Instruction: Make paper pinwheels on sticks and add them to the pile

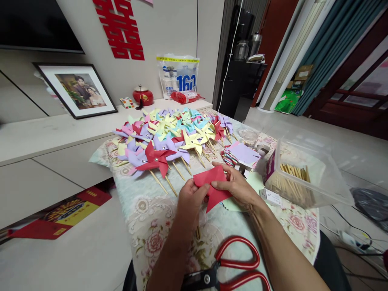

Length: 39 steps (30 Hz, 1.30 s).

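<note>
- Pinching one red paper piece [214, 178] between them, both hands are in use and close together above the table [138, 212].
- Left hand [194, 196]: fingers curled under the paper, thumb pressed on its left part — a closed grip, not spread.
- Right hand [239, 185]: thumb flat on the paper's face, index finger stretched along the upper edge; the remaining fingers are partly hidden.
- Paper: held in front of the wearer, partly folded, one pointed corner hanging downward between the hands.
- Scissors [207, 279] with red handles: lying at the near edge, handles parted; the blades run under the left forearm and cannot be seen in full.
- Beyond the hands: a dense group of finished pinwheels [192, 141] on sticks, in red, yellow, purple and blue.
- Right of these: a stack of coloured paper sheets [244, 153] — near the right hand — and a clear plastic box [325, 182] containing wooden sticks [295, 178].
</note>
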Motion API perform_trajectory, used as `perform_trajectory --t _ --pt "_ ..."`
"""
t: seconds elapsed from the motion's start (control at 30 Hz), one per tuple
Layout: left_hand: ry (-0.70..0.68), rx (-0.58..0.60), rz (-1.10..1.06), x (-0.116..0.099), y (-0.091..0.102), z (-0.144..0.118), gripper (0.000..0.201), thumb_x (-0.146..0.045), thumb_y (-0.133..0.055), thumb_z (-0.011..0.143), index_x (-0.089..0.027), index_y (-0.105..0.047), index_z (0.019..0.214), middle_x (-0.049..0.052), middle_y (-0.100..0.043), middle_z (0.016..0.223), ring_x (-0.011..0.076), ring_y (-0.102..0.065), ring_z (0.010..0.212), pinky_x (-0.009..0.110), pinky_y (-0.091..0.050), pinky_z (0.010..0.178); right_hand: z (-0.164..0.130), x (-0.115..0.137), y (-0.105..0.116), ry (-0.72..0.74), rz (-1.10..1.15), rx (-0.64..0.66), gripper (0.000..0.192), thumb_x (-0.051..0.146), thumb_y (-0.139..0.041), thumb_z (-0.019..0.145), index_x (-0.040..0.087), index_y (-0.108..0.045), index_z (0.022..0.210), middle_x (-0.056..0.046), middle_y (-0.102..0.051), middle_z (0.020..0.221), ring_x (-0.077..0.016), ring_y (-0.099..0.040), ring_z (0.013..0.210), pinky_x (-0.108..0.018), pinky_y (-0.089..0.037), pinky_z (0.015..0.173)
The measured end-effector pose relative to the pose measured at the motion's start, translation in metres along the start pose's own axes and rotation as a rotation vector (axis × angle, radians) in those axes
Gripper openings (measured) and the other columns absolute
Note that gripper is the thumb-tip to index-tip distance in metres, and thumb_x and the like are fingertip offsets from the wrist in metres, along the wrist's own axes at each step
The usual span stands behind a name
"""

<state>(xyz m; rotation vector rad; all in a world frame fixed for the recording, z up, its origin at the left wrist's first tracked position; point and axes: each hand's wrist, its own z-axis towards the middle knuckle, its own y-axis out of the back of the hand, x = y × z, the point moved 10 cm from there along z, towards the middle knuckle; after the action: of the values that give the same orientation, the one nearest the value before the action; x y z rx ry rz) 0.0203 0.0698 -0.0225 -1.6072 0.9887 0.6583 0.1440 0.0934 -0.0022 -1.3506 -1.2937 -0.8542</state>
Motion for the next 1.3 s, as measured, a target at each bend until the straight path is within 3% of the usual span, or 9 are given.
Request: perform_trajectory --t 0.1,0.2,0.43,0.57,0.77,0.93,1.1,1.2,1.3 --pt "0.062 0.087 -0.113 0.003 -0.012 -0.004 0.038 -0.025 -0.081 0.065 -0.016 -0.071 0.101 0.006 -0.078 0.085 0.0218 -0.072 0.075 0.031 -0.054 0.068 0.002 0.002 0.000 0.029 0.043 -0.015 0.086 0.024 -0.085 0.061 0.019 -0.051 0.140 0.001 -0.073 0.087 -0.0185 -0.069 0.075 -0.032 -0.056 0.076" --pt "0.082 0.086 -0.142 0.004 -0.013 -0.005 0.037 -0.026 -0.085 0.062 -0.016 -0.074 0.095 0.007 -0.079 0.083 0.0273 -0.074 0.084 0.036 -0.056 0.076 0.002 0.003 -0.001 0.052 0.050 -0.038 0.080 0.026 -0.087 0.060 0.018 -0.056 0.134 -0.001 -0.074 0.090 -0.0189 -0.069 0.079 -0.031 -0.055 0.076" --pt "0.038 0.022 -0.147 0.002 -0.005 -0.004 0.041 -0.026 -0.089 0.057 -0.013 -0.075 0.094 0.009 -0.080 0.086 0.0291 -0.074 0.090 0.038 -0.056 0.083 0.002 0.003 -0.009 0.081 0.075 0.009 0.052 0.026 -0.088 0.062 0.020 -0.069 0.110 0.000 -0.075 0.088 -0.0186 -0.069 0.081 -0.028 -0.054 0.075" --pt "0.038 0.010 -0.149 0.000 -0.003 -0.002 0.038 -0.026 -0.088 0.059 -0.013 -0.075 0.093 0.008 -0.080 0.084 0.0303 -0.074 0.091 0.039 -0.056 0.084 0.002 0.004 -0.010 0.101 0.100 0.059 0.044 0.031 -0.085 0.069 0.021 -0.070 0.109 -0.002 -0.075 0.088 -0.0186 -0.070 0.078 -0.030 -0.054 0.075" --pt "-0.053 -0.058 -0.048 -0.032 0.005 -0.031 0.027 -0.026 -0.082 0.064 -0.019 -0.077 0.089 0.009 -0.079 0.092 0.0335 -0.071 0.101 0.041 -0.056 0.086 0.003 0.018 0.010 0.247 -0.028 -0.085 0.057 0.030 -0.088 0.067 0.022 -0.068 0.120 -0.004 -0.070 0.100 -0.0154 -0.064 0.080 -0.030 -0.053 0.075" --pt "-0.295 -0.151 0.148 -0.066 0.016 -0.067 0.033 -0.023 -0.081 0.062 -0.026 -0.078 0.094 0.006 -0.077 0.110 0.0356 -0.066 0.112 0.040 -0.056 0.084 -0.005 0.038 0.012 0.445 -0.170 -0.132 0.058 0.030 -0.087 0.070 0.030 -0.068 0.125 -0.007 -0.060 0.131 -0.0201 -0.059 0.099 -0.031 -0.053 0.073" --pt "-0.278 -0.199 0.126 -0.058 0.019 -0.037 0.019 -0.026 -0.079 0.065 -0.026 -0.076 0.084 0.006 -0.078 0.096 0.0328 -0.069 0.103 0.038 -0.056 0.077 -0.016 0.050 -0.011 0.592 -0.372 0.061 0.020 0.026 -0.077 0.084 0.033 -0.079 0.103 -0.005 -0.056 0.142 -0.0254 -0.051 0.130 -0.040 -0.046 0.101" --pt "-0.192 -0.220 0.037 -0.042 0.022 -0.010 0.011 -0.026 -0.076 0.067 -0.025 -0.074 0.078 0.007 -0.077 0.090 0.0315 -0.070 0.095 0.039 -0.056 0.076 -0.020 0.053 -0.021 0.629 -0.480 0.129 0.015 0.028 -0.073 0.088 0.033 -0.080 0.101 -0.004 -0.054 0.146 -0.0262 -0.045 0.139 -0.046 -0.032 0.116" --pt "-0.163 -0.229 -0.019 -0.030 0.025 0.002 0.013 -0.026 -0.076 0.065 -0.022 -0.074 0.077 0.008 -0.077 0.085 0.0294 -0.071 0.087 0.037 -0.055 0.072 -0.021 0.052 -0.025 0.617 -0.525 0.158 0.012 0.033 -0.072 0.090 0.033 -0.080 0.099 -0.003 -0.051 0.151 -0.0274 -0.043 0.142 -0.048 -0.029 0.118"
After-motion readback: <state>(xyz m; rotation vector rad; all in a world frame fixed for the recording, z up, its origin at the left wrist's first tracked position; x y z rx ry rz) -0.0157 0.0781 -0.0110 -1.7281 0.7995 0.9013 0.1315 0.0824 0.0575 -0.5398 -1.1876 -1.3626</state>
